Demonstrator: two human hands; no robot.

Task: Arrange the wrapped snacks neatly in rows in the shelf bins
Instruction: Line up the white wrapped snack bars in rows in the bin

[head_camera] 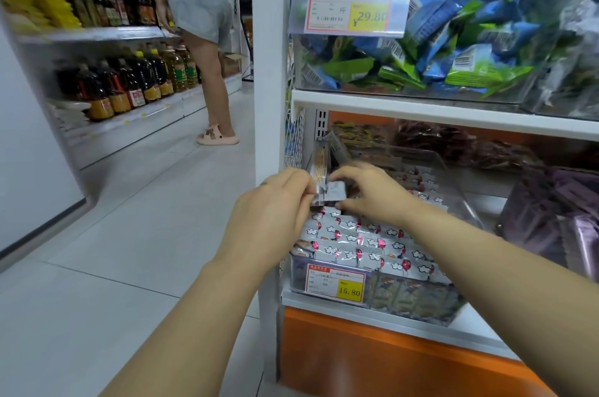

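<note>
A small silver wrapped snack (330,193) sits in the middle of the frame, pinched from both ends. The left grip (275,208) curls its fingers round the pack's left end, and the right grip (369,195) grasps the right end between thumb and fingers. The pack hangs just above the back part of a clear bin (418,297) on the lower shelf (372,310), right of centre.

Inside the bin, white wrapped snacks (366,244) printed with red balloons lie flat in overlapping rows that run toward the front. At the bin's back left corner, a few upright packs (319,160) lean against the wall. A price tag reading 15.80 (335,283) is fixed to the bin's front.

To the right on the same shelf lie purple packs (551,212). At the upper right of the frame, an upper bin (324,79) holds a loose heap of blue and green packs (453,40), with a tag reading 29.80 (348,7) on its front.

At the upper left, another person (201,24) stands in the aisle beside shelves of bottles (129,82).
</note>
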